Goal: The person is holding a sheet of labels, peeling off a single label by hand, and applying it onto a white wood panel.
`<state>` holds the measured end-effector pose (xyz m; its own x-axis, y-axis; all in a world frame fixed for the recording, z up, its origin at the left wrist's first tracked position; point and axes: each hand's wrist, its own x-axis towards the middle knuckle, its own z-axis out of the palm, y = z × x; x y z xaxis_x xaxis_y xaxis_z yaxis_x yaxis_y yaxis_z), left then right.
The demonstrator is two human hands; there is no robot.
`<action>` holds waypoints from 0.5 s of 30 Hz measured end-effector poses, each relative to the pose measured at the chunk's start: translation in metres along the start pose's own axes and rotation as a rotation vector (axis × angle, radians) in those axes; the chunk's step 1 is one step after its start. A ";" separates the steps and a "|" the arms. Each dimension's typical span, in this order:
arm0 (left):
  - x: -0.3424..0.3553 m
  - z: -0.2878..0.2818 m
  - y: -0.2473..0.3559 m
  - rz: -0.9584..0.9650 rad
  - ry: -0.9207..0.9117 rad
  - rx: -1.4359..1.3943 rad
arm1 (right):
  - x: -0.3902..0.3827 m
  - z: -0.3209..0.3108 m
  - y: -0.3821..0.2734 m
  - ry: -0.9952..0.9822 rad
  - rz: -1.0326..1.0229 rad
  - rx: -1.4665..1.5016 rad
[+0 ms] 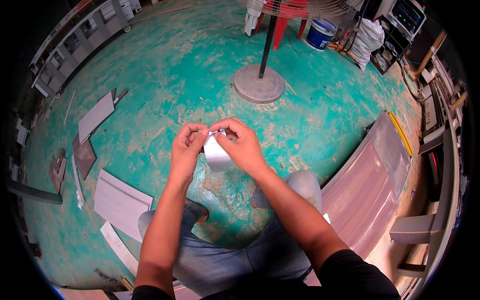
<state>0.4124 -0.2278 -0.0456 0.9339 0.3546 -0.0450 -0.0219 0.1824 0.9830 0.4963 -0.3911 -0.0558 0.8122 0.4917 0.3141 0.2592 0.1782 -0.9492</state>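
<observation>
In front of me, above the green floor [150,100], both hands meet at a white, slightly glossy strip [217,156] that looks like paper or thin film. It hangs down from my fingertips and curves. My left hand [188,147] pinches its upper left corner between thumb and fingers. On the other side, my right hand [241,144] grips the upper right edge, its thumb lying over the strip's face. A small white bit shows between the two sets of fingertips; its exact shape is too small to tell.
A pedestal fan's round base [258,83] stands ahead. Behind it are a red chair [281,30], a blue bucket [320,35] and a white sack [367,42]. Brown panels [362,185] lie at my right. Grey boards [122,202] and offcuts lie left. A metal rack [82,42] stands far left.
</observation>
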 end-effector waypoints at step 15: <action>0.002 0.001 -0.002 0.082 0.017 0.000 | 0.000 0.001 -0.011 -0.002 0.141 0.127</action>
<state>0.4151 -0.2285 -0.0470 0.9229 0.3836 0.0328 -0.0981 0.1520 0.9835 0.4928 -0.3921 -0.0453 0.8345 0.5213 0.1786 0.0752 0.2133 -0.9741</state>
